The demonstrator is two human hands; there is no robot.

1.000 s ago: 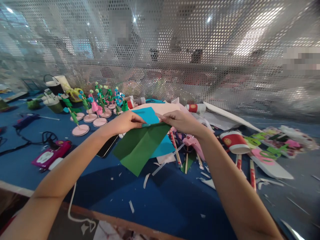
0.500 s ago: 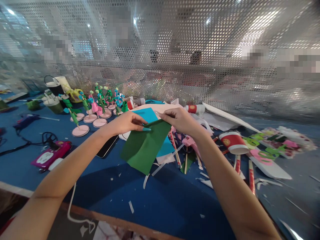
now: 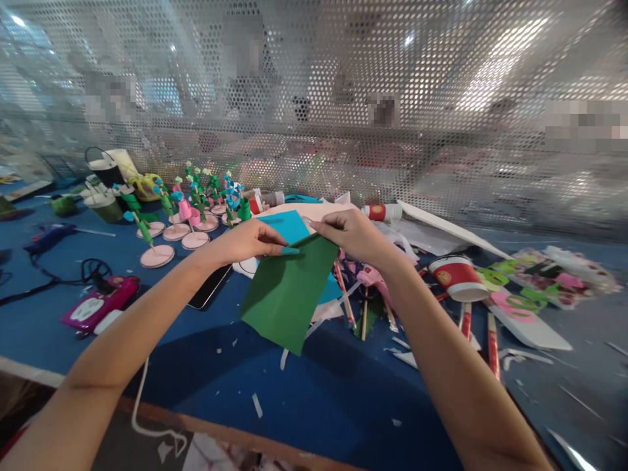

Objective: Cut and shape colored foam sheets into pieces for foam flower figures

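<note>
A dark green paper sheet (image 3: 289, 294) hangs from both hands above the blue table, its lower edge toward me. My left hand (image 3: 252, 241) pinches the sheet's upper left edge, its thumb with a blue nail lying across the front. Closed on the upper right corner is my right hand (image 3: 350, 235), thumb and fingers pressed together. Behind the green sheet lies a bright blue sheet (image 3: 282, 226), partly covered. A black phone (image 3: 210, 289) lies under my left wrist. Scissors and a pink thing (image 3: 370, 278), partly hidden, lie beside my right forearm.
Paper-flower figures on round pink bases (image 3: 157, 256) stand at the left. Nearer sits a magenta device (image 3: 101, 306) with a cable. A red-and-white paper cup (image 3: 458, 278) and paper scraps lie right. A perforated metal screen (image 3: 314, 131) rises behind the table (image 3: 343, 405).
The green sheet's lower part has swung slightly right and toward me, hanging flatter. Both hands keep their grip in nearly the same place.
</note>
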